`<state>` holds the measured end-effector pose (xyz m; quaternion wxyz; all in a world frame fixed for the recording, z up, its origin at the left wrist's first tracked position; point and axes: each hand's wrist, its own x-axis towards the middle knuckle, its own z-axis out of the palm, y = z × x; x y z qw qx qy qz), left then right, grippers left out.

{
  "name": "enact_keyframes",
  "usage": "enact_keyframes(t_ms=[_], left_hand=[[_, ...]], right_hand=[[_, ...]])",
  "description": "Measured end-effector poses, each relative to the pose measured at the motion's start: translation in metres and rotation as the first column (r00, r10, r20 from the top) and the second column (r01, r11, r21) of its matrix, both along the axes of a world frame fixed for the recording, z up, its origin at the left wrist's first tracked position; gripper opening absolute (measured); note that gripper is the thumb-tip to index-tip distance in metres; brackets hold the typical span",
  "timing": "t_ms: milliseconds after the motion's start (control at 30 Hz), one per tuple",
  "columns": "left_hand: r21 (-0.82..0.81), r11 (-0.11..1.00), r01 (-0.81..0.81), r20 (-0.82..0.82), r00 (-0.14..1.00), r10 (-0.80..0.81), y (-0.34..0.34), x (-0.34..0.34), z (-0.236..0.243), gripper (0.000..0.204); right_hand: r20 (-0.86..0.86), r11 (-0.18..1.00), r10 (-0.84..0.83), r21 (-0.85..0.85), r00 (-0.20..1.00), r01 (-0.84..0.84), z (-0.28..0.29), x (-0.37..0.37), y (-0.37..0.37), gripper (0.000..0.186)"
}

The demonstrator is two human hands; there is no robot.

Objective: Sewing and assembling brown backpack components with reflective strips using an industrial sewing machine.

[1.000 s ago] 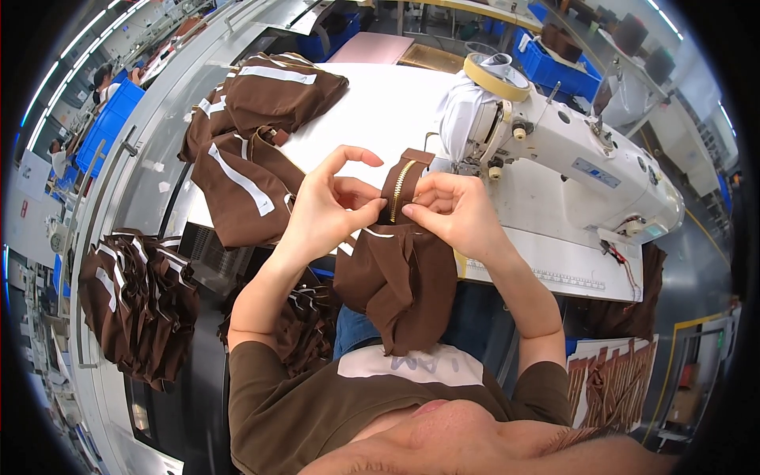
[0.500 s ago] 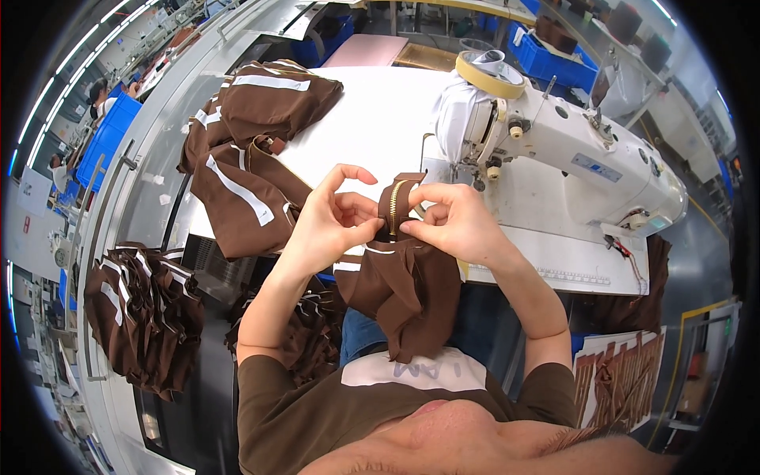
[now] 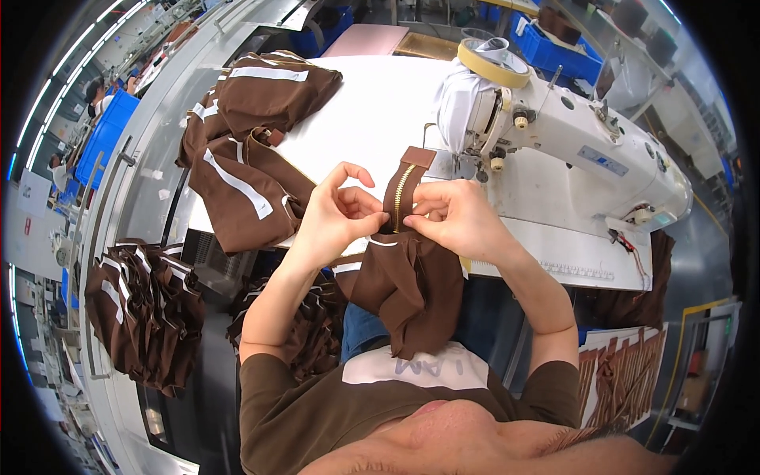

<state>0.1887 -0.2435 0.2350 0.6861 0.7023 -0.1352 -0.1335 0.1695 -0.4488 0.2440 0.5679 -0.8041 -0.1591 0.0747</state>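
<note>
A brown fabric pouch [image 3: 423,297] hangs below my hands, over my lap at the table's front edge. From its top rises a brass-toothed zipper [image 3: 404,188] on brown tape, ending in a flat brown tab [image 3: 419,157]. My left hand [image 3: 342,215] pinches the left edge where zipper and pouch meet, its index finger raised and curled. On the opposite edge my right hand [image 3: 453,214] pinches with thumb and fingers. The sewing machine [image 3: 590,150] stands just beyond and right of my right hand.
Brown pouches with white strips [image 3: 253,150] are heaped on the white table [image 3: 364,91] at left. A bundle of brown pieces [image 3: 146,317] hangs lower left. Brown zipper strips [image 3: 625,372] lie at lower right. A tape roll [image 3: 492,65] sits on the machine; a blue bin [image 3: 554,47] stands behind.
The zipper's upper end now stands straighter and farther up, its brown tab fully in sight. My right index finger has come away from the upper tape and curled lower.
</note>
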Motion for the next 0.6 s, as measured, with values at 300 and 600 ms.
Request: enact_keyframes(t_ms=[300,600], left_hand=[[-0.218,0.976,0.019,-0.209,0.976,-0.066,-0.001,0.003,-0.018,0.037],[-0.254,0.967,0.021,-0.242,0.967,-0.084,0.001,-0.004,-0.016,0.041]], right_hand=[[-0.11,1.0,0.01,0.008,0.994,-0.009,-0.016,0.007,-0.003,0.006],[-0.113,0.977,0.075,0.208,0.991,-0.05,-0.021,0.008,-0.003,0.009]])
